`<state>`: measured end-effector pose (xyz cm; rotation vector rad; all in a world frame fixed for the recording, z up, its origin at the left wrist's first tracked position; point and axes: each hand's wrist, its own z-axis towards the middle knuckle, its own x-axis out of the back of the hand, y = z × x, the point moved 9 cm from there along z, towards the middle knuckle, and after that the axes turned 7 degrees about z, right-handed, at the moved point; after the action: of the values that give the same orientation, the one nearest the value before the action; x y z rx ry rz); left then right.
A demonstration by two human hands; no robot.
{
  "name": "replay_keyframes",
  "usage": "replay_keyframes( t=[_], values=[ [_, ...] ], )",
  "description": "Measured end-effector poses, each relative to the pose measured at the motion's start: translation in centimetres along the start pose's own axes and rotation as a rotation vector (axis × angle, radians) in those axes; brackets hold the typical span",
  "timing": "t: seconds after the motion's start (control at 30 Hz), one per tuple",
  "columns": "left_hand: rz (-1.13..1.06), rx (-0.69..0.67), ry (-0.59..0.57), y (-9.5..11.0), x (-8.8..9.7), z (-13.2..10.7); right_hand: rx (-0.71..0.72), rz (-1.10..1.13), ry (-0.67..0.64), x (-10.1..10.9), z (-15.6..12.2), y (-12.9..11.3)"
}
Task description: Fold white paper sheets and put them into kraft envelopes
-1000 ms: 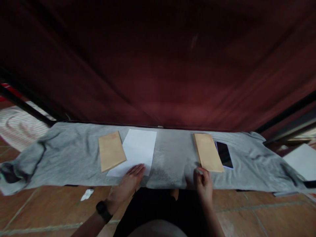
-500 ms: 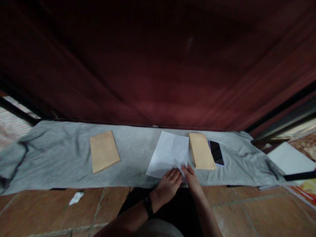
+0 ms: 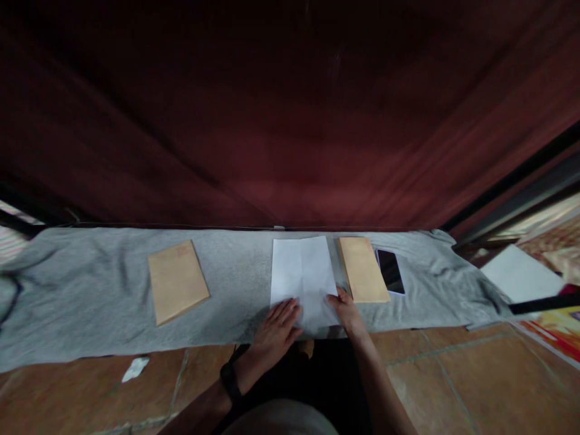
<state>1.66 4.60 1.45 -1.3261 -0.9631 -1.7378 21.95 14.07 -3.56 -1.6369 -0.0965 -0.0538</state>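
Note:
A white sheet of paper with a crease down its middle lies on the grey cloth in front of me. My left hand rests flat on its lower left corner, fingers stretched out. At the lower right edge, my right hand pinches the paper, its thumb side over the sheet. Just right of the sheet lies a stack of brown envelopes. More brown envelopes lie farther off to the left.
A phone lies right of the envelope stack. The grey cloth covers a long narrow surface against a dark red panel. A crumpled white scrap is on the tiled floor. A white board-like piece lies at far right.
The sheet has turned upright and its crease now shows. My left hand has moved left from the sheet's bottom edge to its lower left corner. My right hand stays at the right edge.

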Motion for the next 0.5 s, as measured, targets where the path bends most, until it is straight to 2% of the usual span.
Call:
replay_keyframes(
  t=[0.07, 0.17, 0.23, 0.37, 0.43, 0.5],
  values=[
    [-0.007, 0.012, 0.020, -0.5, 0.0, 0.1, 0.061, -0.123, 0.049, 0.1, -0.5, -0.6],
    [-0.010, 0.021, 0.046, -0.8, 0.3, 1.3, 0.226, -0.475, 0.192, 0.4, -2.1, -2.9],
    [-0.012, 0.000, 0.065, -0.5, 0.4, 2.8, 0.346, -0.670, 0.234, -0.5, -3.2, -4.7],
    [0.011, -0.076, 0.080, 0.3, -0.4, 6.1, 0.548, -0.817, 0.052, -5.1, -4.5, -6.0],
    [0.037, -0.086, 0.065, 0.2, -1.3, 7.4, 0.569, -0.881, 0.004, -6.6, -4.9, -5.7],
    [0.063, -0.075, 0.047, -0.4, -2.0, 8.3, 0.555, -0.953, -0.008, -7.3, -5.2, -5.0]
  ],
)
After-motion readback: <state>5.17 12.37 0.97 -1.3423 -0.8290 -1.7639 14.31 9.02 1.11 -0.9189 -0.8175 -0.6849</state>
